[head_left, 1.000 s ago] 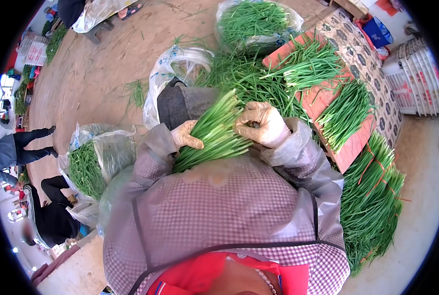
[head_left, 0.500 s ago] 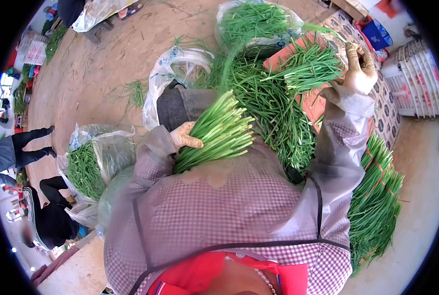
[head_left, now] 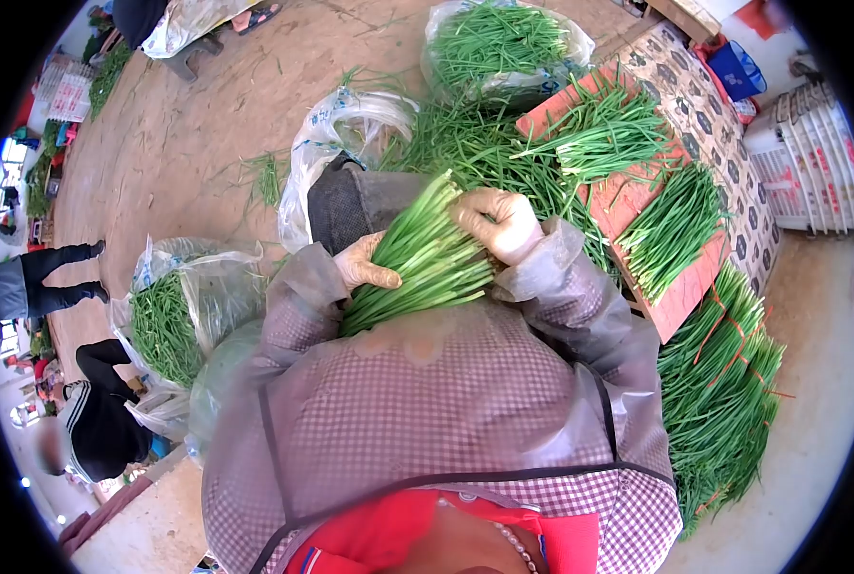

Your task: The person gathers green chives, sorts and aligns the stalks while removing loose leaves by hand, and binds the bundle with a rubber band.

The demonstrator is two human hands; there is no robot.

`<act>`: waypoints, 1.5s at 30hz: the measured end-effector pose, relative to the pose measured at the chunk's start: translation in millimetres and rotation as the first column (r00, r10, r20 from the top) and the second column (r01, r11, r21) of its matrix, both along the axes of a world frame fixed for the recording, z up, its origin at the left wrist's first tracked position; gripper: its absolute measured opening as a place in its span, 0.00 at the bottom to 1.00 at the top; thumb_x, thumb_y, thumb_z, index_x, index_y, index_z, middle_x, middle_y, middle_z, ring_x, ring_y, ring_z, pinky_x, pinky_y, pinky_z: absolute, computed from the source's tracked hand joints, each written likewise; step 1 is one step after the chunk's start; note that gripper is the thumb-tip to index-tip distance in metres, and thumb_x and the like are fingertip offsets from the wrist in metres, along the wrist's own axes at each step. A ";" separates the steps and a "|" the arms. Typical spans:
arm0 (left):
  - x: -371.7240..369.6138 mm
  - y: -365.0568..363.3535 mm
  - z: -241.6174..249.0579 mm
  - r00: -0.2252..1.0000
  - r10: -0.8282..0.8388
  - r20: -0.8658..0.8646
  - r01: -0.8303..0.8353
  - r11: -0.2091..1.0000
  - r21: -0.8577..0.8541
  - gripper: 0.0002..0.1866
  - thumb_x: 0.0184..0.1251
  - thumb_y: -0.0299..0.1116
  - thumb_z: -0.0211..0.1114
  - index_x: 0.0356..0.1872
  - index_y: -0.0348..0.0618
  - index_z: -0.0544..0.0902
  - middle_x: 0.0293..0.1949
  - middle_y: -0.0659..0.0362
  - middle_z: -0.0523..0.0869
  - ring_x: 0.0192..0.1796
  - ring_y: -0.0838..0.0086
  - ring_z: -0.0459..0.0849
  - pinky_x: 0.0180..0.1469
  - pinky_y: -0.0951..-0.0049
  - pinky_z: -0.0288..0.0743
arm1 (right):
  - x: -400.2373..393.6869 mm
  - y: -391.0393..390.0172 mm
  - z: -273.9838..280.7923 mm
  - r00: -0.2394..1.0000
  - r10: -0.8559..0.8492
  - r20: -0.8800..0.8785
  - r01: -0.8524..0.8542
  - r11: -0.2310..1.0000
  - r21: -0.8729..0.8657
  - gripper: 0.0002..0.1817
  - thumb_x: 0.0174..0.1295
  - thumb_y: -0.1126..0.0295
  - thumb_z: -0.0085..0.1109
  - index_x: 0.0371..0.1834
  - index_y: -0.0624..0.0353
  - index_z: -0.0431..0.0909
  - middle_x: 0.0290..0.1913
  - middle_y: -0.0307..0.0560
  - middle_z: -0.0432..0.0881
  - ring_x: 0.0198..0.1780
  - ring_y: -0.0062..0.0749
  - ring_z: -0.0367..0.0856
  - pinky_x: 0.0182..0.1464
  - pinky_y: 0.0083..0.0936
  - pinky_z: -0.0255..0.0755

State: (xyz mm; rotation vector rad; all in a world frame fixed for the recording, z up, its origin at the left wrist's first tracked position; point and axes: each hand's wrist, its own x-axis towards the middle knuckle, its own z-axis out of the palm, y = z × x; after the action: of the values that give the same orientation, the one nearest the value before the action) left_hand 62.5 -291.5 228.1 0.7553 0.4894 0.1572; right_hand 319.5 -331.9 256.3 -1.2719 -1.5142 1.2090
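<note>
My left hand (head_left: 367, 263), in a thin pale glove, is wrapped round a bunch of garlic chives (head_left: 427, 258) in front of my chest. The pale stalk ends fan out toward the upper right. My right hand (head_left: 499, 225), also gloved, is at those ends with thumb and fingers pinched on the chives at the bunch's right side. What exactly lies between its fingertips is partly hidden. Right of my hands, two loose heaps of chives, a farther heap (head_left: 604, 139) and a nearer heap (head_left: 673, 230), rest on a reddish board (head_left: 628, 191).
Tied chive bundles (head_left: 719, 402) are stacked at my right. Loose chives (head_left: 484, 143) lie beyond my lap. Plastic bags of chives, a far bag (head_left: 580, 43) and a left bag (head_left: 221, 287), stand on the floor. White crates (head_left: 809, 163) and a blue bucket (head_left: 736, 69) are far right. People are at left.
My right hand has come down from the upper right, where it was raised beside a blurred streak of green, to the bunch. My left hand keeps its hold.
</note>
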 end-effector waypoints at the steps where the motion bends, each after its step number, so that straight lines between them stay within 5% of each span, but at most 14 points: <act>1: -0.9 0.3 -0.7 1.000 -0.004 -0.002 0.004 1.000 0.008 0.42 0.46 0.28 0.76 0.65 0.41 0.64 0.59 0.57 0.74 0.60 0.72 0.72 0.63 0.68 0.65 | -0.4 0.9 -3.6 0.986 -0.077 -0.151 0.079 0.997 0.011 0.08 0.60 0.71 0.58 0.37 0.66 0.81 0.35 0.47 0.82 0.38 0.29 0.79 0.44 0.25 0.72; 4: -0.8 -0.3 1.3 1.000 0.008 0.016 -0.009 0.999 0.037 0.43 0.47 0.27 0.76 0.66 0.42 0.62 0.60 0.57 0.74 0.61 0.71 0.72 0.63 0.68 0.64 | 8.7 7.2 1.4 0.883 -0.210 -0.421 0.140 0.971 -0.192 0.08 0.62 0.73 0.54 0.33 0.65 0.82 0.33 0.46 0.83 0.36 0.26 0.79 0.43 0.25 0.73; 6: -0.4 -0.1 1.5 1.000 0.006 0.025 -0.007 0.999 0.034 0.43 0.47 0.27 0.75 0.67 0.42 0.62 0.60 0.58 0.74 0.61 0.71 0.71 0.64 0.68 0.64 | 8.1 6.9 8.0 0.871 -0.192 -0.453 0.147 0.980 -0.134 0.10 0.62 0.68 0.57 0.33 0.65 0.82 0.33 0.46 0.82 0.36 0.25 0.79 0.43 0.24 0.72; 10: 1.4 -2.4 3.8 0.999 0.006 0.039 -0.008 0.999 0.047 0.43 0.47 0.28 0.75 0.67 0.43 0.62 0.60 0.58 0.73 0.62 0.72 0.70 0.64 0.68 0.63 | 2.7 5.0 26.5 0.990 -0.023 0.142 0.001 0.989 0.148 0.12 0.51 0.66 0.68 0.34 0.62 0.82 0.36 0.48 0.80 0.40 0.37 0.78 0.47 0.30 0.70; 16: 0.4 -2.3 -0.6 0.999 0.005 0.044 -0.009 0.997 0.075 0.45 0.47 0.29 0.76 0.68 0.44 0.60 0.61 0.59 0.72 0.63 0.71 0.69 0.65 0.68 0.62 | -8.6 9.1 15.7 0.971 0.095 0.219 -0.129 0.981 0.147 0.11 0.48 0.67 0.70 0.31 0.61 0.83 0.36 0.49 0.80 0.42 0.38 0.77 0.48 0.30 0.69; 20: 1.4 -3.9 4.9 0.999 0.034 0.008 -0.034 0.996 0.087 0.45 0.44 0.31 0.77 0.66 0.42 0.62 0.58 0.58 0.74 0.60 0.71 0.72 0.63 0.67 0.66 | -13.9 11.6 -0.9 0.992 0.117 0.052 -0.123 0.986 0.114 0.09 0.45 0.71 0.70 0.29 0.61 0.83 0.40 0.52 0.79 0.44 0.41 0.78 0.48 0.33 0.71; 22: 0.7 -4.6 7.0 0.996 0.036 0.086 -0.038 0.999 0.020 0.41 0.53 0.34 0.72 0.68 0.42 0.60 0.61 0.58 0.72 0.62 0.71 0.70 0.65 0.67 0.62 | -17.7 11.0 -1.7 0.995 0.101 -0.006 -0.099 0.985 0.145 0.10 0.42 0.73 0.70 0.29 0.61 0.84 0.40 0.54 0.79 0.44 0.42 0.79 0.46 0.34 0.73; 27: 6.7 -8.4 20.6 0.994 0.110 0.026 -0.107 0.990 -0.087 0.37 0.57 0.37 0.69 0.66 0.41 0.62 0.59 0.57 0.74 0.60 0.71 0.72 0.63 0.68 0.65 | -11.8 10.3 10.4 0.995 0.024 -0.098 -0.005 0.982 0.186 0.07 0.46 0.76 0.68 0.29 0.62 0.83 0.55 0.53 0.74 0.56 0.39 0.72 0.61 0.35 0.63; 32: 4.5 -8.3 17.6 0.995 0.101 0.010 -0.100 0.994 -0.033 0.36 0.57 0.38 0.69 0.65 0.40 0.63 0.58 0.57 0.74 0.58 0.72 0.73 0.62 0.69 0.66 | 39.5 34.4 50.2 0.886 -0.214 -0.411 0.256 0.965 0.051 0.06 0.47 0.79 0.67 0.29 0.60 0.82 0.42 0.49 0.82 0.43 0.33 0.79 0.51 0.30 0.71; 36: 3.4 -7.7 15.8 0.993 0.118 0.018 -0.116 0.992 -0.057 0.35 0.57 0.38 0.68 0.65 0.40 0.64 0.58 0.57 0.75 0.58 0.71 0.74 0.61 0.69 0.67 | 99.2 53.5 97.8 0.776 -0.524 -0.351 0.614 0.754 0.233 0.03 0.53 0.77 0.62 0.31 0.60 0.82 0.36 0.48 0.84 0.40 0.29 0.80 0.49 0.26 0.73; 40: 1.3 -7.1 12.1 0.991 0.132 0.014 -0.131 0.988 -0.086 0.35 0.58 0.38 0.68 0.65 0.40 0.64 0.57 0.57 0.75 0.58 0.71 0.75 0.61 0.69 0.68 | 143.3 69.5 100.3 0.654 -0.630 -0.419 0.753 0.594 0.282 0.07 0.55 0.74 0.61 0.37 0.59 0.81 0.39 0.49 0.82 0.43 0.33 0.80 0.53 0.28 0.73; 43: 1.7 -8.6 13.5 0.988 0.156 -0.002 -0.155 0.983 -0.094 0.34 0.58 0.38 0.68 0.64 0.39 0.65 0.57 0.56 0.76 0.57 0.70 0.75 0.61 0.68 0.68 | 136.0 75.3 70.7 0.876 -0.348 -0.335 0.448 0.845 0.293 0.05 0.56 0.77 0.61 0.36 0.56 0.81 0.39 0.44 0.83 0.46 0.30 0.79 0.53 0.31 0.72; 44: 2.4 -9.1 14.5 0.988 0.154 -0.004 -0.154 0.983 -0.095 0.34 0.58 0.38 0.68 0.64 0.39 0.65 0.57 0.56 0.76 0.57 0.70 0.75 0.61 0.68 0.68 | 120.8 66.7 66.0 0.990 -0.131 0.049 0.099 0.904 0.416 0.09 0.56 0.77 0.61 0.40 0.56 0.82 0.41 0.45 0.83 0.47 0.32 0.79 0.55 0.33 0.71; 45: 3.3 -9.4 15.6 0.986 0.164 0.014 -0.162 0.983 -0.090 0.34 0.58 0.38 0.68 0.64 0.39 0.65 0.57 0.56 0.76 0.57 0.70 0.75 0.61 0.68 0.68 | 113.7 62.5 40.5 0.993 0.039 -0.108 -0.038 0.999 0.010 0.19 0.56 0.75 0.62 0.53 0.55 0.77 0.50 0.46 0.81 0.53 0.36 0.77 0.59 0.35 0.69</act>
State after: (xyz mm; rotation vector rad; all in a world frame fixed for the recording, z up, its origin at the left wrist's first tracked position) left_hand 65.8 -300.9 243.8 0.6261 0.5349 0.2937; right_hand 433.2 -269.4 296.8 -1.1577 -1.4690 1.2756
